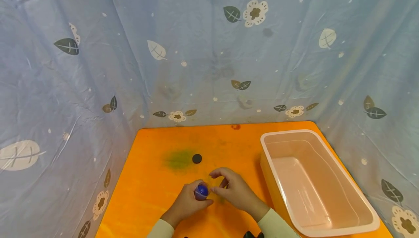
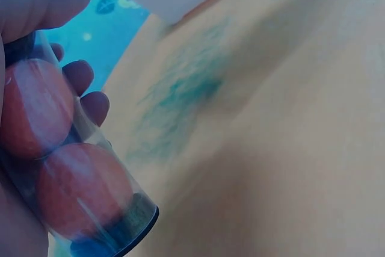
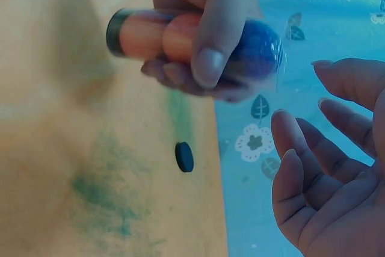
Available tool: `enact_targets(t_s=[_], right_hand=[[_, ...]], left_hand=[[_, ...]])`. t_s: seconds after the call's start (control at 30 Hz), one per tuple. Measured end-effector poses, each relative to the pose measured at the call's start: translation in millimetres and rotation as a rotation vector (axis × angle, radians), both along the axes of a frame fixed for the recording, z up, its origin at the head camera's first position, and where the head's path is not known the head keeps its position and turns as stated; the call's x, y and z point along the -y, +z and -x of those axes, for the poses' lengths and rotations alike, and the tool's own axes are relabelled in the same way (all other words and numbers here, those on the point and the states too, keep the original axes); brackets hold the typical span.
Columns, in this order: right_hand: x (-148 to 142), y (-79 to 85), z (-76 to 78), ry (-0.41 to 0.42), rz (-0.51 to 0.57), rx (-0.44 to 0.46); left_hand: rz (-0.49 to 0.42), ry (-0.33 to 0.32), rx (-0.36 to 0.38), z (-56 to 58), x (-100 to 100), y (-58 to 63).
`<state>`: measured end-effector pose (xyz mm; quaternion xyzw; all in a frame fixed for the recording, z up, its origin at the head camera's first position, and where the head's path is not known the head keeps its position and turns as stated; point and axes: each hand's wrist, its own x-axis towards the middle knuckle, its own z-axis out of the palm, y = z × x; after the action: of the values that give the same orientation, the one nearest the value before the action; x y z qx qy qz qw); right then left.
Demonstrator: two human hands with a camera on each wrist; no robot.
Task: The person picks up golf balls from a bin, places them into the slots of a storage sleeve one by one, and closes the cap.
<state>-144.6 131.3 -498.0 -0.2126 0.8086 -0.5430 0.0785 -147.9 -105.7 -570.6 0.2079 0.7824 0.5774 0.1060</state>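
Note:
My left hand (image 1: 187, 201) grips a clear tube (image 2: 139, 200) with fingers and thumb around it. A blue ball (image 1: 202, 191) sits at the tube's uncapped end, facing up in the head view. Below it, the left wrist view shows two orange-red balls (image 2: 84, 188) and a dark cap at the other end. My right hand (image 1: 238, 191) is beside that uncapped end, fingers loosely bent and holding nothing; the right wrist view shows a gap between its fingertips and the tube. A round black lid (image 1: 197, 158) lies on the orange table beyond both hands.
To the right stands a pale pink rectangular bin (image 1: 278, 183) on the orange table (image 1: 147, 179). Blue patterned curtains (image 1: 203, 48) enclose the table's back and sides. A green smudge marks the tabletop left of the lid. Something dark shows at the bottom edge.

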Motion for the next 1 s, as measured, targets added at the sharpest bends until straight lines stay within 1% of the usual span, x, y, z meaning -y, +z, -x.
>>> enact_targets(t_s=[0.1, 0.23, 0.43, 0.63, 0.73, 0.83, 0.9, 1.0], right_hand=[[0.5, -4.0, 1.1, 0.001, 0.005, 0.013], [1.0, -8.9, 1.6, 0.009, 0.014, 0.032], [-0.8, -12.2, 3.4, 0.013, 0.037, 0.058], [-2.6, -19.7, 11.0, -0.002, 0.028, 0.074], [-1.4, -25.8, 16.6, -0.022, 0.012, 0.078], [1.7, -35.0, 23.8, -0.051, -0.005, 0.075], [5.7, -43.3, 29.8, -0.065, -0.013, 0.071], [14.7, -56.9, 40.9, -0.072, -0.021, 0.074]], left_hand=[[0.015, 0.076, 0.045, -3.8, 13.7, -2.4], [0.062, 0.212, 0.088, -6.8, 39.2, -4.7], [0.122, 0.409, 0.100, -4.1, 78.4, -3.5], [0.149, 0.563, 0.079, 0.8, 114.7, 3.4], [0.177, 0.623, 0.061, 5.0, 134.0, 6.6], [0.209, 0.669, 0.036, 9.0, 147.8, 8.0], [0.225, 0.681, 0.024, 10.8, 153.6, 7.3], [0.231, 0.692, 0.029, 10.5, 156.4, 4.8]])
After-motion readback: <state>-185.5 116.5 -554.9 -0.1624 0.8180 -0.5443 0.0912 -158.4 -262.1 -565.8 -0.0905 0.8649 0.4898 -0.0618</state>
